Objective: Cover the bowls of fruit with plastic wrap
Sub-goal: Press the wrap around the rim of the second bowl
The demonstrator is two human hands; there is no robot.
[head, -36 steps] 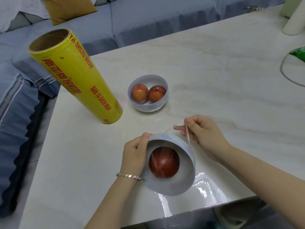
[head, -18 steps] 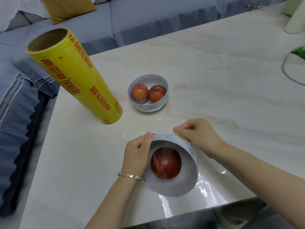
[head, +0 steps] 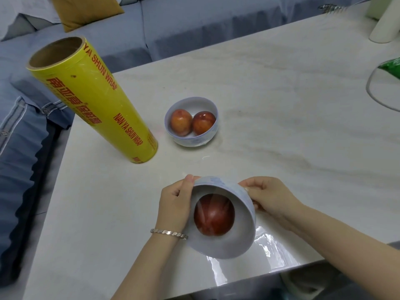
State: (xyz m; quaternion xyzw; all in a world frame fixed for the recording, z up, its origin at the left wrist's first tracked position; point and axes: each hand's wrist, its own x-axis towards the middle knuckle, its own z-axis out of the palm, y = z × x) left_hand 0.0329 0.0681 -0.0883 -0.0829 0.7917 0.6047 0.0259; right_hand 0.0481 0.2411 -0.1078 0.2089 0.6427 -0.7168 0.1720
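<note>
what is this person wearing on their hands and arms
Both forearms are bare, no sleeves in view. A silver bracelet of small linked segments circles the wrist of the left hand. The right hand wears nothing visible.

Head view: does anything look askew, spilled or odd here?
Only the near bowl: it is tipped steeply toward the camera, gripped by the left hand and right hand, its red fruit held behind stretched wrap. Nothing looks spilled or damaged.

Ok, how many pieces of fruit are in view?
3. A paler fruit and a redder fruit sit side by side in the far bowl. A big red fruit lies in the tilted near bowl, gripped by the left hand and right hand. None seems hidden.
</note>
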